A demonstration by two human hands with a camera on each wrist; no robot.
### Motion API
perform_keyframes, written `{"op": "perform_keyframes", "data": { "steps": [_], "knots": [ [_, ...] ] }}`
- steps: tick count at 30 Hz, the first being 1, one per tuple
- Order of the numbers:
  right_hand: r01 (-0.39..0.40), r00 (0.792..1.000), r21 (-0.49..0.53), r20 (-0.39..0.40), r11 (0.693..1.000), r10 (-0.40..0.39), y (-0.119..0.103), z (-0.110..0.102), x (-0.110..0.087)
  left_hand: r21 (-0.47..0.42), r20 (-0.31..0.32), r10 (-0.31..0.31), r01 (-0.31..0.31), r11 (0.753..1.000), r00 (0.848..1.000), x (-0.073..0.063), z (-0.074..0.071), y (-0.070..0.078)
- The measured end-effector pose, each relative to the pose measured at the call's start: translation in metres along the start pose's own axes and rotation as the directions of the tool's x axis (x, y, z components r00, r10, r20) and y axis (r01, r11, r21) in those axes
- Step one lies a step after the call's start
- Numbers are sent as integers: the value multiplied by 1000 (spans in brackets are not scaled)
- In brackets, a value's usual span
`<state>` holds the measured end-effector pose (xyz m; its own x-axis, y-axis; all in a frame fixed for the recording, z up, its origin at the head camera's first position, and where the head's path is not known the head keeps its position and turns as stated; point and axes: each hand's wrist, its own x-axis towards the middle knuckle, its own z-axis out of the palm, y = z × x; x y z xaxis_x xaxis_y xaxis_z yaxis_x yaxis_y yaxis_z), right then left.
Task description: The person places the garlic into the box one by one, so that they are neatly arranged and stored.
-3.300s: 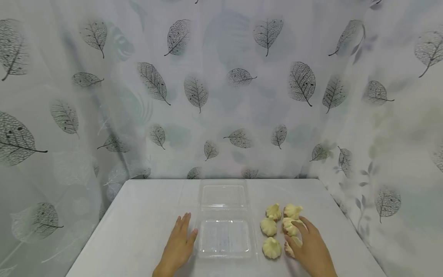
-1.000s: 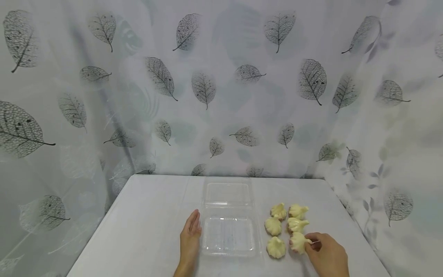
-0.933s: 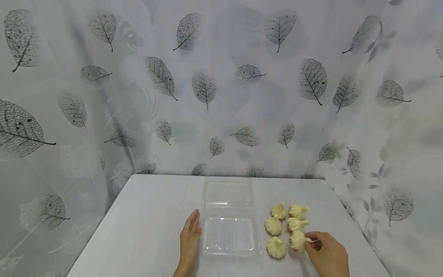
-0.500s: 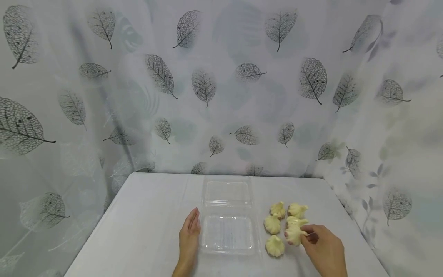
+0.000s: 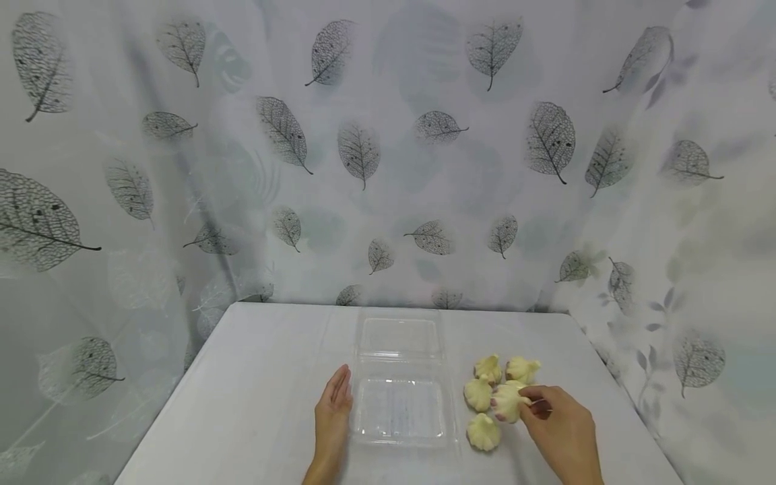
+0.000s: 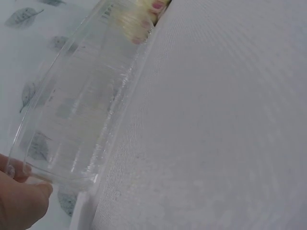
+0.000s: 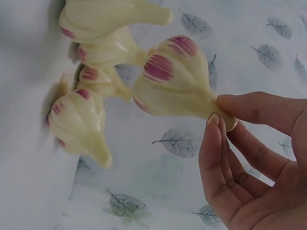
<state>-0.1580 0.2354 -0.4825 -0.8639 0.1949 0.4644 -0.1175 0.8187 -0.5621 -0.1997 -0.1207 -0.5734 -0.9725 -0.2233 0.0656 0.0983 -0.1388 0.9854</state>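
My right hand [image 5: 564, 424] pinches a garlic bulb [image 5: 508, 402] by its stem between thumb and fingertips. In the right wrist view this bulb [image 7: 175, 79], cream with purple streaks, hangs apart from the others. Several more garlic bulbs [image 5: 483, 432] sit to its left and behind it; the held one partly covers one of them. A clear plastic clamshell box [image 5: 400, 444] lies opened flat, with its lid part at the back. My left hand [image 5: 332, 424] stands on edge at the box's left side, fingers stretched forward. The left wrist view shows its thumb and fingers at the box's edge.
A white table [image 5: 261, 377] carries everything. Behind and beside it hangs a pale curtain [image 5: 388, 202] printed with grey leaves. The garlic bulbs stand close to the right side of the clamshell box.
My right hand first hovered over the bulbs, then took the nearest right one by its stem. It has since lifted it forward and slightly left. The left hand moved in against the box.
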Motion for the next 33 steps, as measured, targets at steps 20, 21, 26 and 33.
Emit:
{"op": "perform_keyframes", "data": {
  "steps": [20, 21, 26, 33],
  "knots": [
    [122, 992, 74, 13, 990, -123, -16, 13, 12, 1, -2, 14, -14, 1000, 1000, 5, 0, -7],
    [123, 992, 78, 11, 989, -124, -17, 14, 12, -1, -3, 12, -12, 1000, 1000, 5, 0, -7],
    [123, 991, 98, 33, 988, -127, -22, 17, 13, -11, 7, 10, -10, 1000, 1000, 3, 0, -7],
    [146, 988, 150, 36, 978, -152, -30, 26, 16, -24, 13, 13, -13, 1000, 1000, 2, 1, -5]
  ]
}}
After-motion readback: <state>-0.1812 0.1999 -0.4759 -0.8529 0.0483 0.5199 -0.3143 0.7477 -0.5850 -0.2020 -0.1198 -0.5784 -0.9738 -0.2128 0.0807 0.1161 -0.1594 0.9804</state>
